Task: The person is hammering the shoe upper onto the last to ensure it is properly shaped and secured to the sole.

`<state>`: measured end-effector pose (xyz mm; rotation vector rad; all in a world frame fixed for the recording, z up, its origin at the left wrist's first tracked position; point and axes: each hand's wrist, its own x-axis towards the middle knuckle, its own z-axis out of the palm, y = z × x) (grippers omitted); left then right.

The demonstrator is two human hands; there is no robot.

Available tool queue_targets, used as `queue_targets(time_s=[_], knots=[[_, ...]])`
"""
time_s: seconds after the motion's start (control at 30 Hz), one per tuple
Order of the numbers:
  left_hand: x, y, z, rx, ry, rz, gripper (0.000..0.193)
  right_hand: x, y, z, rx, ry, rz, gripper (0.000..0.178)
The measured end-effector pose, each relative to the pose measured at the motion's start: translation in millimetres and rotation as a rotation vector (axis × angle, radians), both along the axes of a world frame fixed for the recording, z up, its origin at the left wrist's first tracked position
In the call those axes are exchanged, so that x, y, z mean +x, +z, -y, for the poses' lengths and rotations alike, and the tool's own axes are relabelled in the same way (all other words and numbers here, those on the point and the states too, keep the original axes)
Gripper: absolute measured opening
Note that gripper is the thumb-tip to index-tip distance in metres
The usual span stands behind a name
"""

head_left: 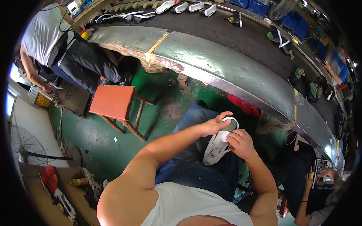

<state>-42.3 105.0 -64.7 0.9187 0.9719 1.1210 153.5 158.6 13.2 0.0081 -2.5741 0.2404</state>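
Observation:
A whitish shoe (pixel 215 150) with dark lines rests over my thighs, tilted with its upper end away from me. That upper end has a white rim around a dull green area (pixel 230 126). My left hand (pixel 218 125) grips this end, thumb and fingers wrapped over its edge. My right hand (pixel 241 144) is closed at the shoe's right side, fingertips pinched against it near the white part. Those fingers cover what they press on, so I cannot tell whether a loose strip is between them. Dark blue trousers (pixel 188 171) lie under the shoe.
A long curved metal-edged bench (pixel 211 56) with a dark belt (pixel 196 32) runs ahead, carrying several shoes (pixel 209 10). An orange-topped stool (pixel 113 102) stands left. Co-workers are at far left (pixel 49 37), far right (pixel 337 67) and lower right (pixel 328 196). A fan (pixel 26 147) stands lower left.

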Motion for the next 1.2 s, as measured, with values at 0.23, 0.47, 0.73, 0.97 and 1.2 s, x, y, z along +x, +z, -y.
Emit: queue_targets(time_s=[0.23, 0.47, 0.73, 0.97, 1.2], knots=[[15.0, 12.8, -6.2, -0.025, -0.123, 0.147, 0.056, 2.5, -16.9, -7.8, -0.293, -0.316, -0.247, 0.03], [4.0, 12.9, 1.8, 0.081, 0.093, -0.13, 0.077, -19.8, -14.8, -6.1, -0.544, -0.681, -0.222, 0.037], [-4.6, 36.5, 24.2, 0.16, 0.086, -0.057, 0.073, 65.6, 20.5, 57.4, -1.37, -0.561, 0.242, 0.036], [-3.6, 23.5, 33.1, 0.229, 0.074, -0.149, 0.065, 56.6, 3.9, 59.8, -1.661, -0.272, 0.292, 0.041], [-4.0, 36.7, 35.4, 0.209, 0.174, -0.374, 0.048, 47.2, 18.1, 33.6, -1.561, -0.362, 0.464, 0.027]])
